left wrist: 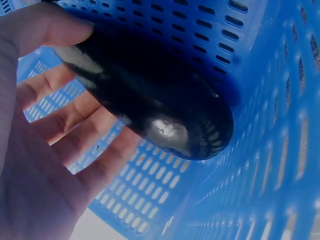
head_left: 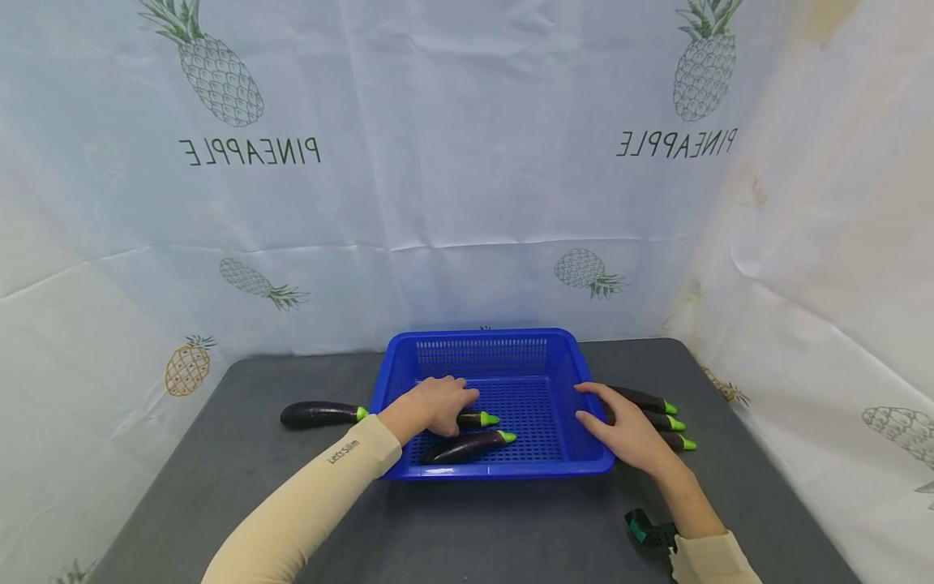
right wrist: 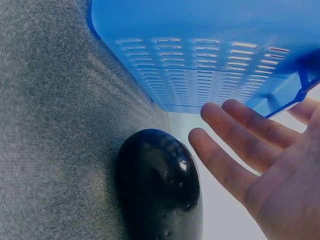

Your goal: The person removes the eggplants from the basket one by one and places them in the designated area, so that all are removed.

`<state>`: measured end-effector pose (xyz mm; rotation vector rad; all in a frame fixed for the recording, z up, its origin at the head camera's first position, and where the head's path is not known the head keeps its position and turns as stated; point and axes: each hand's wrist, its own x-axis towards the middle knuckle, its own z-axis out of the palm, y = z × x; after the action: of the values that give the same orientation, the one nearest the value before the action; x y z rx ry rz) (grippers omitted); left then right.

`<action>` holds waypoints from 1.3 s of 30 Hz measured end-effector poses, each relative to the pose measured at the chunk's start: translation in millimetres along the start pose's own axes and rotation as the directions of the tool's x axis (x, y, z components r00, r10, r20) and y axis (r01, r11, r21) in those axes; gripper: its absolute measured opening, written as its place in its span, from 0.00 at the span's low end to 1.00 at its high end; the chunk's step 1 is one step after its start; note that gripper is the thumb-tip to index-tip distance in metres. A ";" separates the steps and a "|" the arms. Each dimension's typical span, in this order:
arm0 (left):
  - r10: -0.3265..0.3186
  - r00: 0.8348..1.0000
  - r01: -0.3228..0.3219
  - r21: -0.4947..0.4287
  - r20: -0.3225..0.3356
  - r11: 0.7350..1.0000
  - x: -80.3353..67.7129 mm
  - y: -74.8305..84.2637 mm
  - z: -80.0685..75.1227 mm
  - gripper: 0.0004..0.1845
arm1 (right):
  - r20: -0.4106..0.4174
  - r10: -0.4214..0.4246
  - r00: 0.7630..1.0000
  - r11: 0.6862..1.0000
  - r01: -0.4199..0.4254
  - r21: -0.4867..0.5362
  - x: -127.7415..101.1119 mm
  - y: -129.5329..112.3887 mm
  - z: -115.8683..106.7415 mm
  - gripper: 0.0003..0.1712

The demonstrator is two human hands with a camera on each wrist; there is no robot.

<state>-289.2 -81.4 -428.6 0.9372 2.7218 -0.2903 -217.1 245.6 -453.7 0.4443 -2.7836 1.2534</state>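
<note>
Your left hand (head_left: pixel 438 403) sits inside the blue basket (head_left: pixel 481 345), hemmed by its raised walls on every side; two eggplants lie on the basket floor, one under your fingers (left wrist: pixel 75 120) and a second eggplant (head_left: pixel 467 446) just in front, near the front wall. The far half of the basket floor is open. Your right hand (head_left: pixel 627 434) hovers over the basket's right rim, with three eggplants (head_left: pixel 660 420) stacked close together just beside that wall. A lone eggplant (head_left: pixel 321 414) lies left of the basket. The grey surface (head_left: pixel 474 527) in front of the basket gives you room, apart from a small dark clip (head_left: pixel 649 531) by your right wrist. Cloth walls close off the back and right.
</note>
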 end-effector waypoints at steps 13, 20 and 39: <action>-0.014 0.999 0.013 -0.040 -0.034 0.999 -6.0 -6.7 -8.0 0.27 | 0.005 -0.011 1.000 1.000 0.011 0.001 0.5 -0.6 2.6 0.30; 0.003 0.992 -0.010 -0.047 -0.129 0.999 -16.6 -14.3 -29.8 0.21 | -0.003 -0.006 1.000 1.000 0.006 0.004 0.8 -4.2 1.2 0.30; 0.068 0.946 -0.069 0.010 -0.318 0.998 -55.5 -22.8 -66.1 0.16 | -0.003 -0.012 1.000 1.000 0.012 0.008 -0.8 -3.4 -0.1 0.29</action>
<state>-272.1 -113.4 -347.0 1.1663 2.9666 -0.1325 -215.3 243.7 -451.3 0.4578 -2.7701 1.2621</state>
